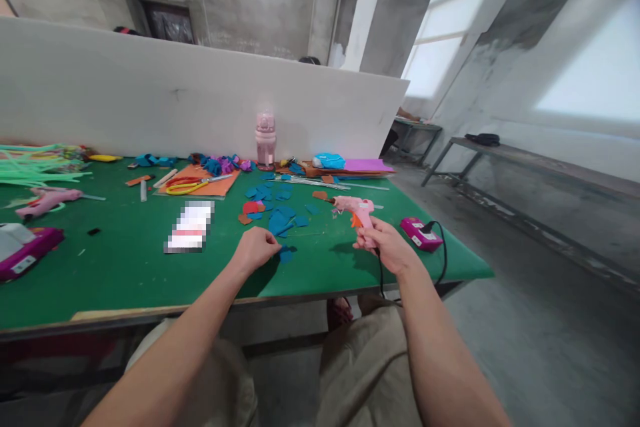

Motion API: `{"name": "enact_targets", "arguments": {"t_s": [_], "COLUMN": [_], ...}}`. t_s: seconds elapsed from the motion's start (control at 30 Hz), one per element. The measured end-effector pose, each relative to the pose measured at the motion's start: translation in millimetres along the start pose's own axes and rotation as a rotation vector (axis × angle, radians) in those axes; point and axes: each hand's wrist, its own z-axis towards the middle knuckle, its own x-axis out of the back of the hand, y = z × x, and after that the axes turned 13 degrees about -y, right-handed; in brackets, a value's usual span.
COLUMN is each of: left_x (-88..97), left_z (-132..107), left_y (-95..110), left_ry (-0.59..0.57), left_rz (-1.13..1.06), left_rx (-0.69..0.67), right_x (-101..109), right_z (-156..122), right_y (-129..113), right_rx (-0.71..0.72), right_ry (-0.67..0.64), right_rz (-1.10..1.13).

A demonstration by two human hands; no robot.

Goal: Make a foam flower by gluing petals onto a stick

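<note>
My right hand [387, 247] is wrapped round the handle of a pink hot glue gun [356, 205], just above the table. Its nozzle points left and a clear glue stick pokes out at the back. Near the table's front edge, my left hand [256, 250] is closed in a pinch at a small blue piece [286, 255], which looks like felt or foam. Several cut blue pieces [281, 220] lie loosely heaped just beyond the left hand, with a red round piece [250, 207] and a few brown scraps among them.
A magenta power strip [421, 235] with a black plug sits at the right. Scissors [193, 185] lie on orange sheets [225, 187]. A pink bottle [265, 143] stands against a white board [200, 97]. Another pink glue gun [50, 202] and green strips [35, 165] are at left.
</note>
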Motion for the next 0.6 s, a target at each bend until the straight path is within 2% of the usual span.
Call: {"name": "enact_targets", "arguments": {"t_s": [0.1, 0.2, 0.33, 0.6], "left_x": [0.7, 1.6, 2.8, 3.9], "left_z": [-0.2, -0.9, -0.8, 0.6], "left_y": [0.6, 0.8, -1.2, -3.7], "left_ry": [0.000, -0.011, -0.020, -0.039], "left_rz": [0.006, 0.027, 0.004, 0.067], "left_rx": [0.011, 0.021, 0.023, 0.029], "right_x": [-13.2, -24.7, -32.0, -44.1], "right_z": [-7.3, -11.8, -14.2, -19.5], "right_y": [-7.0, -13.4, -19.6, -22.7], "right_rx": [-0.044, -0.040, -0.043, -0.128], "right_ry": [-0.177, -0.255, -0.315, -0.341], "right_rz": [0.109, 0.085, -0.023, -0.418]}}
